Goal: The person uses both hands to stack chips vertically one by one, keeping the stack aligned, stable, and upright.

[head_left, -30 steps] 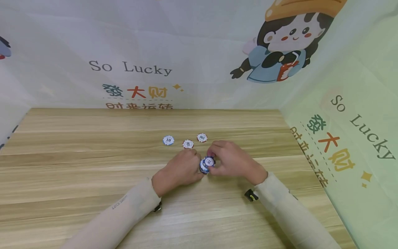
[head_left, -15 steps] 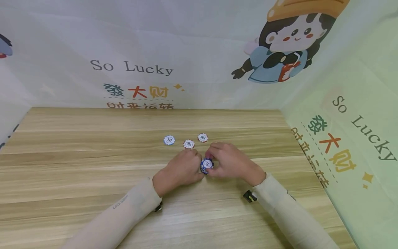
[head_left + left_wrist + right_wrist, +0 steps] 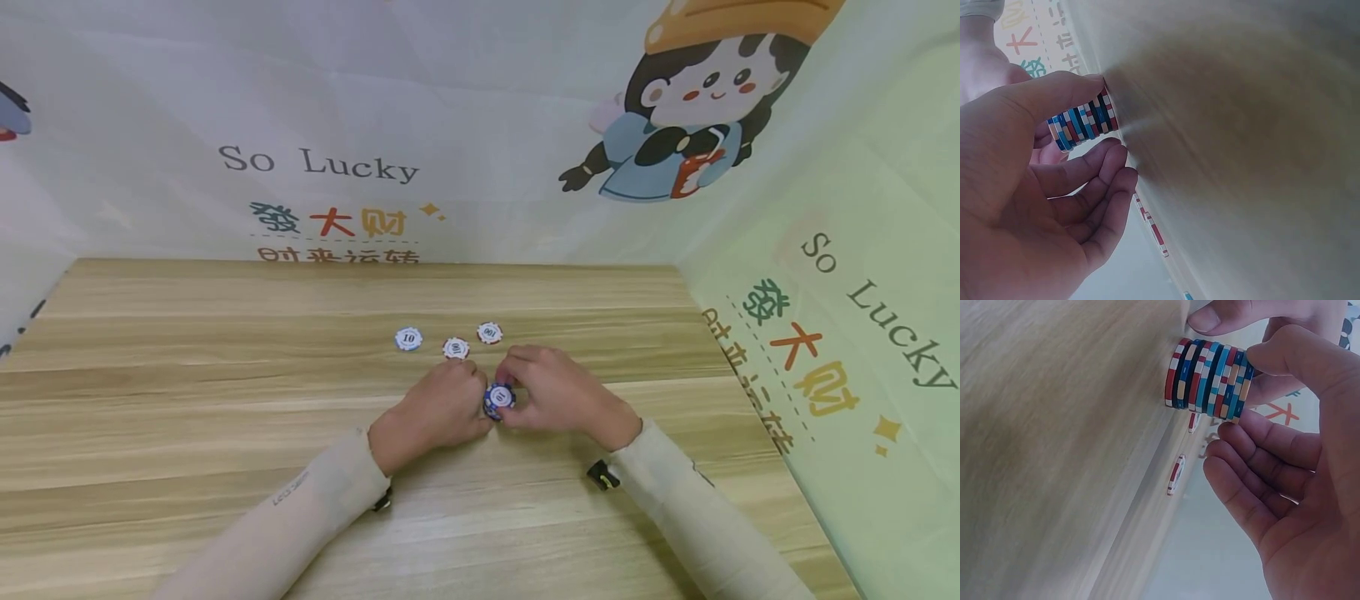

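Observation:
A stack of several poker chips (image 3: 499,395) stands upright on the table between both hands, a dark blue chip marked 10 on top. In the right wrist view the stack (image 3: 1200,378) shows striped edges in red, blue, black and teal, its layers nearly even. My left hand (image 3: 438,404) steadies the stack from the left, its thumb low near the table in the left wrist view. With thumb and forefinger, my right hand (image 3: 558,392) pinches the top blue chip (image 3: 1246,390); its other fingers curl loosely below. The far side of the stack is partly hidden by the fingers.
Beyond the hands lie three loose chips: a light blue 10 chip (image 3: 408,338), a red-edged 100 chip (image 3: 456,348) and another red-edged 100 chip (image 3: 490,333). Printed cloth walls (image 3: 487,208) border the wooden table (image 3: 225,350) at the back and sides.
The top blue chip, earlier offset to the right over the stack, has moved left and now sits nearly in line with it. The right hand shifted slightly left; the left hand stayed in place.

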The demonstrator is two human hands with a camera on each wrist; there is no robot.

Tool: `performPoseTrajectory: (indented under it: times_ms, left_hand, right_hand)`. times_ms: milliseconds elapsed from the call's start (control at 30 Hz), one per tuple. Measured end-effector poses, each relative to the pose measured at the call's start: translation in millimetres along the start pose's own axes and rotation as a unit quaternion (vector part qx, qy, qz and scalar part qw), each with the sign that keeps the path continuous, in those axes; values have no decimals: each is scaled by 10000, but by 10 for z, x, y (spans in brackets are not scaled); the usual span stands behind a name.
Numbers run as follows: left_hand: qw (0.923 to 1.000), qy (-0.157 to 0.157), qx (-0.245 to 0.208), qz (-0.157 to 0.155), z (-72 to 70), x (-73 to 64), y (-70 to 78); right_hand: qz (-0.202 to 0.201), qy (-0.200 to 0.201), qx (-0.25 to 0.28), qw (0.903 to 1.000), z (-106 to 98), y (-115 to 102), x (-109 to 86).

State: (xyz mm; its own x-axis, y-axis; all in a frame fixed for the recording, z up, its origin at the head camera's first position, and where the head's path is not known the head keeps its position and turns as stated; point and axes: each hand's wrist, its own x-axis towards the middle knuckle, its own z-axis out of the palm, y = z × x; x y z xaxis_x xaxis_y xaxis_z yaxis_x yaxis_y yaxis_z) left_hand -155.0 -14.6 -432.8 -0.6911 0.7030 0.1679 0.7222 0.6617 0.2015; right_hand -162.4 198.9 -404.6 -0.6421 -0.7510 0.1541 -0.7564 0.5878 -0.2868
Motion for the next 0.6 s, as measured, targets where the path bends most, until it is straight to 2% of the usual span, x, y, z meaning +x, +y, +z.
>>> performPoseTrajectory:
  times_ms: [433, 600]
  left_hand:
    - [9999, 12, 100, 66, 4, -8, -2]
    - [9998, -202, -6, 1, -23, -1, -5]
  right_hand:
    - [60, 46, 13, 10000, 55, 12, -34]
    - [66, 53, 53, 10000, 78, 31, -46]
